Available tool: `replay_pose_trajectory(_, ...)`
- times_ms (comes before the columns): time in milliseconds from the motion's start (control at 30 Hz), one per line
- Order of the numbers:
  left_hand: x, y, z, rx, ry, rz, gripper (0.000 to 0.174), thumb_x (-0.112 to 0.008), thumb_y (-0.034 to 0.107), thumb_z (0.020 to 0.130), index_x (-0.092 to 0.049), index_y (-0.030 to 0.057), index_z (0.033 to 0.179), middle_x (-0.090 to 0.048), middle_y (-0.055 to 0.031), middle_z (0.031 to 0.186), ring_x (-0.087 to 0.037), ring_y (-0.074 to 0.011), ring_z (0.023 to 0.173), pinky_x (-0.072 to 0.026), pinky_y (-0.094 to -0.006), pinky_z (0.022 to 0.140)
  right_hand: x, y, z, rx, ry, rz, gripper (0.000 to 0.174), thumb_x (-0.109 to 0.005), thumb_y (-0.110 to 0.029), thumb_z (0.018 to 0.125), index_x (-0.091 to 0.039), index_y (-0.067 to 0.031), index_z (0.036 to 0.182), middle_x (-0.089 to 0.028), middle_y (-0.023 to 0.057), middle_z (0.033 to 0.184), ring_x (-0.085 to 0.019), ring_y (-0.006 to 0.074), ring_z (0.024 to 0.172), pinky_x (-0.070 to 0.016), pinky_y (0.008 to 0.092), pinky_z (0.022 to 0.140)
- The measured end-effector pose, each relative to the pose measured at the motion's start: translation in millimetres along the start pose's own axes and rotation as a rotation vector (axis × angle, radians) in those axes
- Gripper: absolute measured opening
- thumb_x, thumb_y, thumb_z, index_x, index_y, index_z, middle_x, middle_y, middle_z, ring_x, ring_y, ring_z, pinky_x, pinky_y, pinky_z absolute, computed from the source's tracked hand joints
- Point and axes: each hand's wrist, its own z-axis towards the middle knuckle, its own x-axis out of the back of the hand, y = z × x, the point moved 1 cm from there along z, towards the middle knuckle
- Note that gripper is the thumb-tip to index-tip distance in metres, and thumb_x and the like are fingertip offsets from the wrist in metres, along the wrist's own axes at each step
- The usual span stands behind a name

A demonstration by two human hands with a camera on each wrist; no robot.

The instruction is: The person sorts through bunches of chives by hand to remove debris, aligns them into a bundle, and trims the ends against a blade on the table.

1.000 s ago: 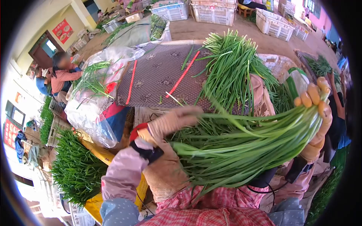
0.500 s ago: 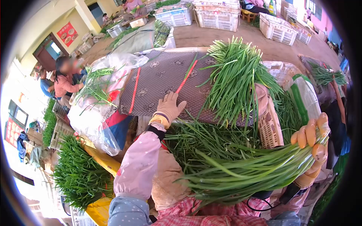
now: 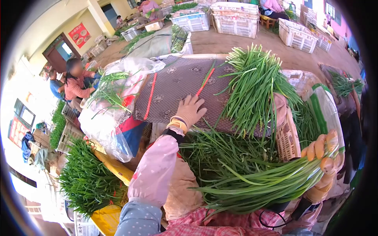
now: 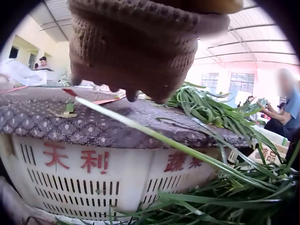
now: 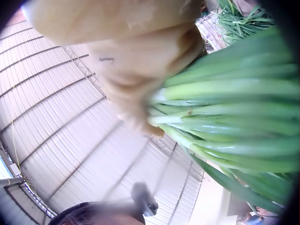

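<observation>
The right hand point(image 3: 327, 161) has its fingers point(image 3: 319, 146) clamped round the stem end of a bunch of green onions point(image 3: 260, 185) at the near right. The right wrist view shows the pale stalks point(image 5: 234, 117) packed hard against the glove. From that one grip the long leaves fan out to the left across the person's lap with nothing under them. The left hand point(image 3: 189, 112) holds nothing. Its fingers point(image 3: 193, 101) are straight and spread, resting on the patterned cloth point(image 3: 169, 84) that covers the surface, just short of the near end of a red strip point(image 3: 205, 82). From the left wrist view I cannot tell whether the tips press the cloth or only hover at it.

The likeliest trouble is at the bunch. It is held at one end by one hand, so the weight of the leaves could work the outer stalks loose. They would slide into the loose greens point(image 3: 220, 149) heaped between the lap and the white crate point(image 4: 93, 173) and be lost among them. Squeezing harder to prevent that could bruise or snap the stems.

The strip lies thin and flat, so thick gloved fingers may miss it or drag the cloth. The pile of greens point(image 3: 254, 84) just right of the left hand overhangs the near edge of the surface, and a careless sleeve could pull stalks off it.
</observation>
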Motion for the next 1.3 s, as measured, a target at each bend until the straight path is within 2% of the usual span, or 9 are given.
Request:
replay_pose_trajectory(67,-13.2,-2.8,4.1,0.052,-0.064,-0.056,0.054,-0.041,0.049,0.097,-0.043,0.0184,0.141,-0.030,-0.0113,0.154,-0.026,-0.0350,0.142,-0.0235,-0.0565,0.112,-1.4,2.0,-0.6,-0.009,0.016,0.018,0.053,-0.086,-0.017,0.066,-0.039,-0.0121,0.090,-0.049,0.0023,0.070,-0.060,0.0231,0.062,-0.0583,0.0455,0.072)
replay_pose_trajectory(267,-21.5,-37.6,4.3,0.515,0.102,-0.144,0.056,-0.043,0.048,0.096,-0.043,0.0128,0.140,-0.038,-0.0086,0.150,-0.030,-0.0306,0.141,-0.0212,-0.0519,0.114,7.6,15.9,2.2,-0.008,-0.002,0.069,0.053,-0.086,-0.014,0.066,-0.040,-0.0123,0.092,-0.051,0.0033,0.068,-0.060,0.0241,0.060,-0.0575,0.0467,0.072)
replay_pose_trajectory(400,-18.1,-32.2,9.5,0.500,0.064,0.064,0.055,-0.050,0.050,0.091,-0.051,0.0108,0.129,-0.050,-0.0114,0.137,-0.046,-0.0305,0.128,-0.0350,-0.0509,0.104,11.2,22.2,-1.4,-0.044,0.062,0.084,0.053,-0.086,-0.012,0.064,-0.041,-0.0124,0.093,-0.051,0.0036,0.069,-0.060,0.0236,0.059,-0.0572,0.0468,0.071)
replay_pose_trajectory(533,33.7,-16.6,20.4,0.488,-0.265,-0.060,0.053,-0.061,0.047,0.085,-0.060,0.0073,0.120,-0.063,-0.0152,0.119,-0.061,-0.0321,0.110,-0.0458,-0.0464,0.094,16.4,31.9,2.1,-0.079,0.022,0.120,0.052,-0.085,-0.009,0.064,-0.042,-0.0122,0.093,-0.050,0.0040,0.064,-0.060,0.0241,0.058,-0.0568,0.0471,0.071)
replay_pose_trajectory(567,30.6,-17.3,18.9,0.410,-0.153,-0.036,0.051,-0.063,0.047,0.083,-0.063,0.0063,0.114,-0.067,-0.0165,0.109,-0.063,-0.0324,0.105,-0.0501,-0.0442,0.088,17.8,33.0,2.6,-0.103,-0.004,0.136,0.052,-0.085,-0.009,0.064,-0.042,-0.0123,0.092,-0.050,0.0043,0.061,-0.060,0.0245,0.058,-0.0567,0.0475,0.071)
replay_pose_trajectory(800,39.6,-32.6,30.4,0.421,-0.024,-0.205,0.047,-0.066,0.041,0.081,-0.066,0.0080,0.115,-0.069,-0.0153,0.108,-0.065,-0.0296,0.103,-0.0508,-0.0412,0.087,19.0,40.1,8.2,-0.069,-0.025,0.130,0.049,-0.085,-0.009,0.065,-0.043,-0.0120,0.090,-0.052,0.0061,0.061,-0.062,0.0256,0.060,-0.0572,0.0480,0.071)
replay_pose_trajectory(900,37.6,-47.6,54.2,0.471,0.064,-0.605,0.038,-0.065,0.036,0.081,-0.070,0.0127,0.110,-0.072,-0.0138,0.094,-0.068,-0.0275,0.093,-0.0513,-0.0383,0.085,19.2,43.7,9.9,-0.084,0.000,0.107,0.049,-0.086,-0.010,0.065,-0.045,-0.0109,0.091,-0.053,0.0062,0.063,-0.063,0.0259,0.062,-0.0579,0.0479,0.072)
replay_pose_trajectory(1133,-6.8,-42.6,115.4,0.482,0.261,-0.251,0.037,-0.066,0.039,0.082,-0.070,0.0161,0.110,-0.069,-0.0135,0.106,-0.065,-0.0306,0.102,-0.0506,-0.0417,0.089,22.0,50.9,11.5,-0.138,0.037,0.107,0.052,-0.086,-0.009,0.063,-0.044,-0.0108,0.094,-0.052,0.0063,0.060,-0.062,0.0268,0.060,-0.0574,0.0485,0.071)
replay_pose_trajectory(1300,-2.0,-40.2,129.3,0.456,0.012,-0.168,0.031,-0.062,0.033,0.084,-0.072,0.0099,0.103,-0.068,-0.0171,0.105,-0.064,-0.0346,0.102,-0.0507,-0.0453,0.088,28.2,59.4,16.0,-0.201,0.083,0.134,0.052,-0.088,-0.009,0.063,-0.045,-0.0104,0.093,-0.050,0.0062,0.058,-0.059,0.0256,0.057,-0.0569,0.0479,0.073)
